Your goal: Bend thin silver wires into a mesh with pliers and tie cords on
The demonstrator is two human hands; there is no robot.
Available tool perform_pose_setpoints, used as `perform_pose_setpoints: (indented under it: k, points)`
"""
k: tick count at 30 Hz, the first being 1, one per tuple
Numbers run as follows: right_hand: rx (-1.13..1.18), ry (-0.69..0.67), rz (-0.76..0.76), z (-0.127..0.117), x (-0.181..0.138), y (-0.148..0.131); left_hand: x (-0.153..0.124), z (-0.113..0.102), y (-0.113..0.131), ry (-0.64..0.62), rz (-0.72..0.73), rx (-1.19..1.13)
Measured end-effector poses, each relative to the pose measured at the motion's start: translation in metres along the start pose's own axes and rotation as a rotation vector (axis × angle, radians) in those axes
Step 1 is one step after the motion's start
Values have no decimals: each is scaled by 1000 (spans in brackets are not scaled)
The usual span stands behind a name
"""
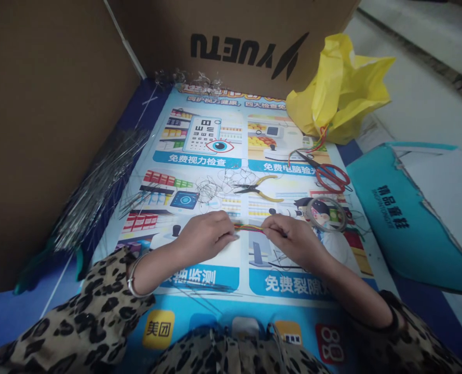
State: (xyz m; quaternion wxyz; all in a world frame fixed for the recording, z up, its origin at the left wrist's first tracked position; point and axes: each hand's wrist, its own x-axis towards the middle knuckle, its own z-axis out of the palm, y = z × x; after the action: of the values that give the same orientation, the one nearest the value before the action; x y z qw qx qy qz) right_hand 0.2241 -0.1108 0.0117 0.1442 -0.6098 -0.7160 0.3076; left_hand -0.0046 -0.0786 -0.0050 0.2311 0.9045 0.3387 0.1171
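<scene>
Between my two hands a short bundle of thin colored cords (248, 227), in red, green and yellow, is stretched nearly level over the poster. My left hand (209, 234) pinches its left end. At the other end, the fingers of my right hand (287, 234) are closed on the same cords. Just beyond my hands lie pliers with yellow handles (268, 189) and tangled thin wire (209, 189). A roll of clear tape (326, 214) rests beyond my right hand. Red-handled scissors (330, 175) lie farther back on the right.
A yellow plastic bag (338, 93) stands at the back right, with more colored cords (320, 139) by its base. A heap of thin metal wires (102, 176) lies on the left. Cardboard walls (231, 26) rise behind and left. A teal box (413, 213) is at right.
</scene>
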Motion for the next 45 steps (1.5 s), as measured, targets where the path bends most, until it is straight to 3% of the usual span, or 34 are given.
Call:
perform_pose_setpoints:
  k: [6, 11, 17, 25, 33, 37, 41, 45]
  points:
    - [-153, 13, 8, 5, -1, 3, 1, 2, -1, 62, -11, -8]
    - [-311, 36, -129, 9, -1, 5, -1, 4, -3, 59, 13, 13]
    - [-301, 48, -207, 7, -4, 3, -3, 3, 0, 65, 28, 62]
    - [-354, 85, -239, 10, -3, 3, 6, -1, 13, -30, 73, 252]
    - [69, 107, -270, -6, 0, 6, 5, -1, 12, -46, 95, 266]
    - [339, 163, -133, -16, -2, 7, 5, -1, 11, -30, 110, 263]
    - [749, 237, 4, -16, -3, 14, 5, -1, 11, -15, 121, 246]
    - [799, 105, 0, -15, -5, 8, 1, -2, 12, 35, 118, 187]
